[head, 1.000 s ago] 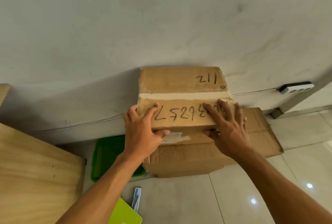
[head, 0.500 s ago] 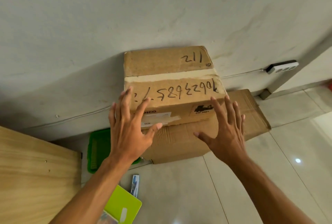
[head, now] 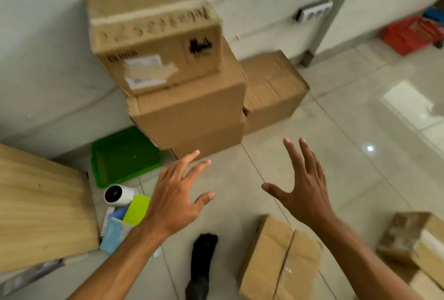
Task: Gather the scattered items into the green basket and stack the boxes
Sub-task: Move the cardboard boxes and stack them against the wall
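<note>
Starting from the left, a pale wooden board [head: 40,206] fills the edge of the view. Just beside its right side lies a small heap of scattered items: a white cylinder with a black end [head: 119,194], a lime-green flat card [head: 138,209] and a light blue packet [head: 113,233]. Behind them, near the wall, the green plastic basket [head: 125,155] stands on the floor, and nothing can be seen inside it.

The left hand [head: 175,200] hovers above the floor with fingers spread and holds nothing. The heap lies just to the left of and a little below this hand, so the left hand is clearly the nearer one for gathering, and the basket is a short way beyond the heap.

In the middle, a taped brown cardboard box with black handwriting [head: 153,33] rests on a larger plain cardboard box [head: 189,112]; its corner hangs a little over the left side. A third, lower cardboard box [head: 271,90] stands against the wall behind them.

The right hand [head: 302,186] is also spread and empty. Below it lies a flat brown cardboard box [head: 278,259], its long side pointing away from the person, and it seems the nearer target for this hand. Another opened cardboard box [head: 413,244] sits at the far right. A foot in a black sock [head: 201,259] stands between the heap and the flat box.
</note>
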Demonstrator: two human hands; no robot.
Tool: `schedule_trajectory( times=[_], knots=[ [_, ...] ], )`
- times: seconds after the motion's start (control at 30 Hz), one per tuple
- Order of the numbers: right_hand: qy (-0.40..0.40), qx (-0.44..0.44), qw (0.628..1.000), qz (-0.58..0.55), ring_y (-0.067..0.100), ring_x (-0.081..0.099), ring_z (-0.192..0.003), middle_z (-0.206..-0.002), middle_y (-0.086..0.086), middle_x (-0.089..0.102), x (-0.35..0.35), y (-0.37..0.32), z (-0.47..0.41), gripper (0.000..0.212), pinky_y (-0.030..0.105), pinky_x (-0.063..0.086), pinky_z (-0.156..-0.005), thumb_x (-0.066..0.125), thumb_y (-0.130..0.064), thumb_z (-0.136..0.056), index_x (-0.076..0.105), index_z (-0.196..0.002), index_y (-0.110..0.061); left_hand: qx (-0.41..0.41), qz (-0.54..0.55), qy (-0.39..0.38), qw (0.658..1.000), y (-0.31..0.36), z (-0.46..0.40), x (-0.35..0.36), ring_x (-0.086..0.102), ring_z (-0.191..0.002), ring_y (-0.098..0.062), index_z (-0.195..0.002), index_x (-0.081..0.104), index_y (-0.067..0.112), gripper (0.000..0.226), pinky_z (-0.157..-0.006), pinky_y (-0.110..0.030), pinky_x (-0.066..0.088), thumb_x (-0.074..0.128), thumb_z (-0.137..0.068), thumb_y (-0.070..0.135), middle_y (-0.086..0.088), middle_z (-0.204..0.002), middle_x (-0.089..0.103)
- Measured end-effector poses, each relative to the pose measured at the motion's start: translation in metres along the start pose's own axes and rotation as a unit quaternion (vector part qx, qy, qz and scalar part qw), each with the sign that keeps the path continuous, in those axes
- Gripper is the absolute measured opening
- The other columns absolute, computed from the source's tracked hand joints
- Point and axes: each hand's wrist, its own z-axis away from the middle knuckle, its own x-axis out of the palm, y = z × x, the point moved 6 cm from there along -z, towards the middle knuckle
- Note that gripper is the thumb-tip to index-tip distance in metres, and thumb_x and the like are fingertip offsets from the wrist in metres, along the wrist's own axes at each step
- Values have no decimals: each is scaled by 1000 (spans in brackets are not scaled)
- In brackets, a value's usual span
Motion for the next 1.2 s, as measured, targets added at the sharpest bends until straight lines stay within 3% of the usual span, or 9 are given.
schedule_trajectory(
  times=[0.23,0.47,0.6,0.73,0.87,1.0,1.1,1.2],
  knots=[
    [-40,156,987,-26,26,5,-152,-167,-3,-5,76,147,167,106,48,17,-121,71,-64,-76,0,-153,-49,3,36,-147,989,51,86,144,50,-123,-20,-138,49,33,63,-101,-40,42,71,-81,48,6,-149,33],
    [-76,255,964,-18,29,6,-151,-165,-5,-12,182,231,281,124,51,23,-117,81,-65,-63,-8,-149,-58,58,25,-247,967,61,122,271,46,-127,-21,-143,39,37,66,-102,-42,41,67,-84,44,7,-152,24],
    [-85,308,947,-34,30,-1,-150,-161,1,-22,261,262,312,149,57,24,-117,92,-60,-43,-12,-150,-55,104,-52,-270,956,57,107,350,42,-131,-25,-148,30,35,84,-104,-38,37,71,-79,14,2,-157,14],
    [-106,290,951,-17,28,-9,-150,-158,-1,-35,327,290,315,160,69,28,-110,95,-58,-35,-16,-150,-54,130,-115,-255,951,47,77,423,42,-128,-31,-149,26,34,103,-101,-38,40,67,-64,-6,-4,-158,9],
    [-89,275,957,-16,26,-7,-149,-160,5,-32,351,320,317,163,69,34,-105,91,-67,-26,-8,-154,-48,164,-140,-256,942,44,52,482,29,-138,-36,-153,14,32,112,-109,-42,33,72,-64,-2,-6,-161,-1],
    [-64,234,970,0,33,-10,-151,-163,10,-21,358,331,325,147,59,24,-112,75,-83,-33,5,-156,-46,190,-162,-297,922,48,36,521,15,-146,-30,-153,4,33,120,-117,-39,19,77,-63,0,-5,-161,-2],
    [-36,281,959,12,37,4,-149,-164,14,-10,356,337,342,141,58,28,-111,68,-92,-34,12,-156,-47,194,-154,-309,918,50,31,524,39,-131,-32,-151,9,34,120,-109,-40,31,80,-59,3,-4,-153,19],
    [-40,343,938,-3,37,22,-143,-163,12,-4,350,342,354,138,58,42,-100,63,-94,-33,13,-154,-50,187,-186,-309,914,41,31,512,51,-111,-35,-146,16,34,122,-102,-41,37,91,-51,22,-8,-138,34]
  ],
)
